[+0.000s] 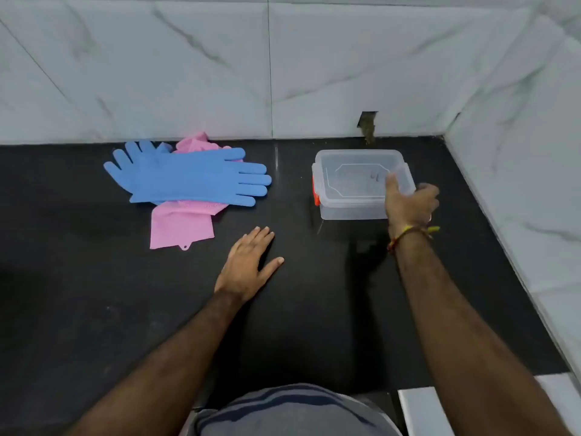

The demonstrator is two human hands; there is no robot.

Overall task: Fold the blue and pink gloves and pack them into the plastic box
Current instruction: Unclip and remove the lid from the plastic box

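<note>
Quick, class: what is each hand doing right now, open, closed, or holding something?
Left hand: open, flat on the black counter, holding nothing.
Right hand: gripping the near right corner of the plastic box.

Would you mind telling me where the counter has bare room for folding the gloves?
The widest bare patch is the near counter, in front of the gloves and beside the left hand. A narrower strip runs between gloves and box. The right hand crowds the box corner.

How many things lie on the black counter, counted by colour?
Blue gloves: 2
Pink gloves: at least 1; others may be hidden beneath the blue
Clear plastic box: 1
Total: at least 4
</note>
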